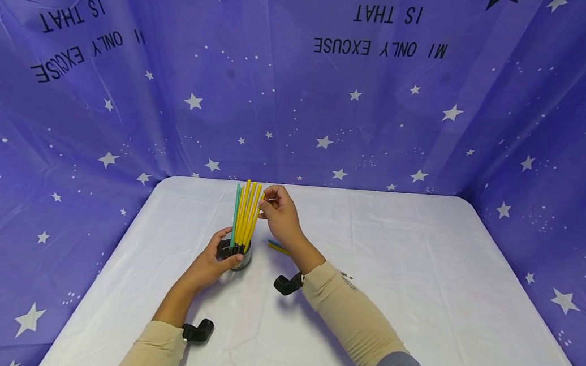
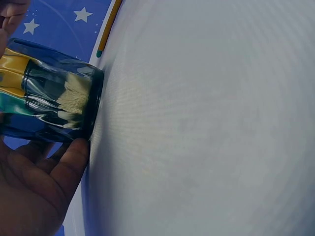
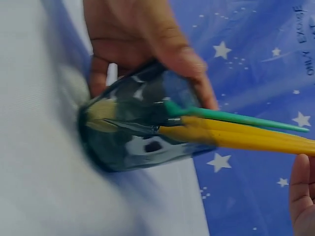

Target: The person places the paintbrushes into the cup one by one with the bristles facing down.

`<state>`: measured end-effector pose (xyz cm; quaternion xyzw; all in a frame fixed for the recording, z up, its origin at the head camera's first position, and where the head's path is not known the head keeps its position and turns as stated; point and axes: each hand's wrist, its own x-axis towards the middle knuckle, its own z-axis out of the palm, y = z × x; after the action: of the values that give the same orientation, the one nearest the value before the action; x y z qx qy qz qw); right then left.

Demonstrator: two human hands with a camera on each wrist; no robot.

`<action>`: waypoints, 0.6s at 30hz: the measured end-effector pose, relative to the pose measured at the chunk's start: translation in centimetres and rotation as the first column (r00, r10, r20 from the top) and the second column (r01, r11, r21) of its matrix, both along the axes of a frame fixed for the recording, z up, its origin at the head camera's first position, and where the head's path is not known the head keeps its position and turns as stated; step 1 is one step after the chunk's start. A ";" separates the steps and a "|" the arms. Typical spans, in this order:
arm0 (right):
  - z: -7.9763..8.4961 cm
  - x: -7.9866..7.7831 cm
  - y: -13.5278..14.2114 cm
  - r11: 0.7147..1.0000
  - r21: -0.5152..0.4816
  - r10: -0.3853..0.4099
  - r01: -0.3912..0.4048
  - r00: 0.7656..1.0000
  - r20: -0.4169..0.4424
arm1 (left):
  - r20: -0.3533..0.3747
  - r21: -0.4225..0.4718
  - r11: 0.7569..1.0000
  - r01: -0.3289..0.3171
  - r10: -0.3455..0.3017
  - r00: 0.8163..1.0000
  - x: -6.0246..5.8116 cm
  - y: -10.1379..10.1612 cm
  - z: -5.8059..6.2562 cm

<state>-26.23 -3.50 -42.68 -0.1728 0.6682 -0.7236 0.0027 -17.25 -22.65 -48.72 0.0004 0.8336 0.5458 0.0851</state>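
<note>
A dark-tinted clear glass cup holds several paintbrushes, bristles down, their handles rising above the rim. Most handles are yellow; a green handle stands on the left side. My left hand grips the cup from the left, thumb in front and fingers behind. Pale bristles show through the glass in the left wrist view. With thumb and fingers, my right hand pinches the upper end of the rightmost yellow-handled paintbrush, whose lower end reaches the cup.
Beside the cup, a yellow stick and a blue one lie on the white-covered table, partly hidden by the right wrist. A purple star-patterned cloth hangs behind and along both sides. Black wrist cameras stick out below the forearms.
</note>
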 end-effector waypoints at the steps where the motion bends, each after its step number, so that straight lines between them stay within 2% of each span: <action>1: -0.2 0.0 -0.1 1.000 0.005 0.004 -0.004 1.000 0.004 | -0.001 0.000 1.000 0.001 -0.001 1.000 0.0 0.0 0.0; 8: -0.7 -0.1 0.0 0.999 0.015 0.048 -0.048 0.999 0.016 | 0.016 -0.009 1.000 -0.017 0.017 1.000 -0.1 0.1 0.0; 18: -2.1 -0.9 2.6 0.977 0.186 0.108 -0.107 0.994 0.005 | 0.024 -0.017 1.000 -0.016 0.016 1.000 0.0 0.1 0.1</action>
<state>-27.16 -0.95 -44.78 -0.2092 0.7226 -0.6564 0.0563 -17.26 -22.59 -48.62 -0.0135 0.8369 0.5396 0.0906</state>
